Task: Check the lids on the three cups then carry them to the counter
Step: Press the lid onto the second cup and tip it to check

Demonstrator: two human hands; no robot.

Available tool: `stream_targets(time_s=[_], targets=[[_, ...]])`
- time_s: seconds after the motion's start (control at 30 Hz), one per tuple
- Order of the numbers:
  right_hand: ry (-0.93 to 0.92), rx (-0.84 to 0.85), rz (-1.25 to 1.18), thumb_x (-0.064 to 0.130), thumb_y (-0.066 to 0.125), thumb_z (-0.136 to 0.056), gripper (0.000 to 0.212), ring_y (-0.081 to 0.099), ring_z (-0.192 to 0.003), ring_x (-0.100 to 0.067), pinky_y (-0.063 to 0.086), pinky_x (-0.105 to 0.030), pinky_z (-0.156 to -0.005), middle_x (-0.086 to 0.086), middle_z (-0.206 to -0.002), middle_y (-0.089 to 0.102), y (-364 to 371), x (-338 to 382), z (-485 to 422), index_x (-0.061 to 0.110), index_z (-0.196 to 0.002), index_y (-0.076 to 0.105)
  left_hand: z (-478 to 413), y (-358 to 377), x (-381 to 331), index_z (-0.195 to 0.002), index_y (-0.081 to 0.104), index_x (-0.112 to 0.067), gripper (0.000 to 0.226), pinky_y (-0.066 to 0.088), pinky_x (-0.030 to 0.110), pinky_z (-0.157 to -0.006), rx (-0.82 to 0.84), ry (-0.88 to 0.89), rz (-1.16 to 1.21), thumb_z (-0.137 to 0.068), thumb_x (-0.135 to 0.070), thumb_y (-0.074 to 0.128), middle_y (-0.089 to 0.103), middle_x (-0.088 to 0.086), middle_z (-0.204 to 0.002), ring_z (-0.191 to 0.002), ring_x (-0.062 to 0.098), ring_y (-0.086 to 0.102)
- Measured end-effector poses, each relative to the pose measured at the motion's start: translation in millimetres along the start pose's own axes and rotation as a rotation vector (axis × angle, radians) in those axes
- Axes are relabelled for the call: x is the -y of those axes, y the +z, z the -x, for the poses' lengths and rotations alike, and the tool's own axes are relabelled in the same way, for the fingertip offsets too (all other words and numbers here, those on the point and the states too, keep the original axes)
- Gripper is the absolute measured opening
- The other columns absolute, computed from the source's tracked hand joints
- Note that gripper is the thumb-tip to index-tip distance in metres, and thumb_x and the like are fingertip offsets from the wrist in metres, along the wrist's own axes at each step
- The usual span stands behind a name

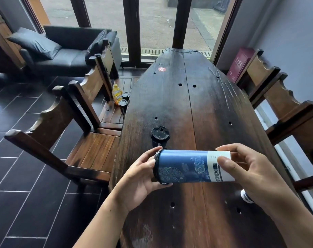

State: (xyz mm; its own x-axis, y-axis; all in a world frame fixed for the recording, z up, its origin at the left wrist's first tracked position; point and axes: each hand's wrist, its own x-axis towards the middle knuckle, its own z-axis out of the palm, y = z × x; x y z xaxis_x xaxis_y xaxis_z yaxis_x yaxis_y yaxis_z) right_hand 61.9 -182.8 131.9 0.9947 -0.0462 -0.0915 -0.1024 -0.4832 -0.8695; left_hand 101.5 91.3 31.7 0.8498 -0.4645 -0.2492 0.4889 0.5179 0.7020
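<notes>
The long dark table (197,108) fills the middle of the frame, with wooden chairs (93,151) along its left edge. Low in the centre a blue cup (184,167) is held on its side over the table between both hands, with the lid end to the left and the base to the right. The right hand (245,172) pinches the base end between thumb and fingers. The left hand (137,178) grips the other end, thumb above and fingers curled under the black lid (157,159). Just above the blue cup in the frame a second cup (160,135) stands upright on the table with its lid on. At lower right a small rounded thing (246,196) shows under the right wrist. It may be the third cup, but too little is visible to tell.

The step in hand looks like the lid check on the first cup, with nothing yet carried. The next move probably calls for pressing round the rim, standing the cup upright and turning to the next one. A firm grip matters — a loose lid on a tipped cup could leak.
</notes>
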Motion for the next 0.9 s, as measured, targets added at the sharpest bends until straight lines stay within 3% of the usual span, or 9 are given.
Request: stream_targets(time_s=[0.1,0.17,0.23,0.37,0.5,0.63,0.8,0.9], targets=[[-0.049,0.014,0.037,0.074,0.064,-0.071,0.053,0.076,-0.095,-0.008,0.066,-0.044,-0.076,0.011,-0.101,0.078,-3,2,4,0.042,-0.113,0.068,-2,6,-6,-0.134,0.066,-0.021,0.06,0.055,0.065,-0.092,-0.059,-0.146,-0.099,-0.084,-0.054,0.068,0.063,0.021,-0.14,-0.121,0.045,0.063],[-0.091,0.024,0.052,0.071,0.065,-0.072,0.053,0.075,-0.098,-0.008,0.065,-0.037,-0.076,0.015,-0.107,0.076,-3,4,6,0.043,-0.117,0.065,-3,9,-9,-0.137,0.063,-0.029,0.07,0.065,0.049,-0.073,-0.07,-0.289,-0.233,-0.085,-0.074,0.048,0.067,0.018,-0.137,-0.115,0.047,0.068],[-0.128,0.031,0.059,0.067,0.067,-0.073,0.054,0.075,-0.1,-0.007,0.063,-0.032,-0.075,0.019,-0.113,0.074,-1,4,8,0.042,-0.121,0.063,-5,11,-9,-0.14,0.057,-0.036,0.08,0.064,0.035,-0.057,-0.051,-0.384,-0.332,-0.08,-0.084,0.034,0.07,0.016,-0.133,-0.098,0.043,0.074],[-0.152,0.049,0.081,0.054,0.073,-0.079,0.045,0.075,-0.1,-0.007,0.063,-0.032,-0.075,0.018,-0.11,0.075,1,1,9,0.043,-0.121,0.063,-6,13,-8,-0.138,0.061,-0.031,0.079,0.058,0.026,-0.045,-0.061,-0.418,-0.307,-0.08,-0.082,0.044,0.074,0.021,-0.122,-0.074,0.032,0.076],[-0.17,0.052,0.101,0.066,0.067,-0.076,0.051,0.074,-0.102,-0.006,0.063,-0.032,-0.078,0.017,-0.11,0.076,0,1,7,0.045,-0.122,0.062,-6,12,-6,-0.137,0.063,-0.026,0.069,0.056,0.026,-0.042,-0.045,-0.384,-0.252,-0.09,-0.074,0.045,0.066,0.03,-0.131,-0.074,0.033,0.074],[-0.171,0.059,0.107,0.07,0.063,-0.076,0.054,0.072,-0.104,-0.007,0.064,-0.039,-0.08,0.017,-0.11,0.076,0,0,6,0.046,-0.125,0.06,-4,13,-6,-0.133,0.068,-0.027,0.065,0.058,0.028,-0.044,-0.04,-0.33,-0.192,-0.087,-0.07,0.052,0.069,0.027,-0.129,-0.079,0.036,0.074],[-0.149,0.041,0.102,0.075,0.059,-0.074,0.059,0.071,-0.106,-0.006,0.061,-0.03,-0.078,0.018,-0.112,0.075,0,-2,5,0.045,-0.125,0.06,-3,12,-5,-0.13,0.07,-0.024,0.06,0.063,0.035,-0.054,-0.032,-0.238,-0.128,-0.083,-0.061,0.065,0.064,0.028,-0.134,-0.107,0.048,0.062],[-0.126,0.046,0.086,0.078,0.056,-0.074,0.061,0.071,-0.107,-0.007,0.062,-0.036,-0.083,0.015,-0.111,0.076,-1,-3,5,0.046,-0.126,0.059,-1,13,-4,-0.133,0.067,-0.025,0.069,0.065,0.039,-0.063,0.025,-0.164,-0.122,-0.075,-0.061,0.08,0.066,0.019,-0.133,-0.106,0.044,0.064]])
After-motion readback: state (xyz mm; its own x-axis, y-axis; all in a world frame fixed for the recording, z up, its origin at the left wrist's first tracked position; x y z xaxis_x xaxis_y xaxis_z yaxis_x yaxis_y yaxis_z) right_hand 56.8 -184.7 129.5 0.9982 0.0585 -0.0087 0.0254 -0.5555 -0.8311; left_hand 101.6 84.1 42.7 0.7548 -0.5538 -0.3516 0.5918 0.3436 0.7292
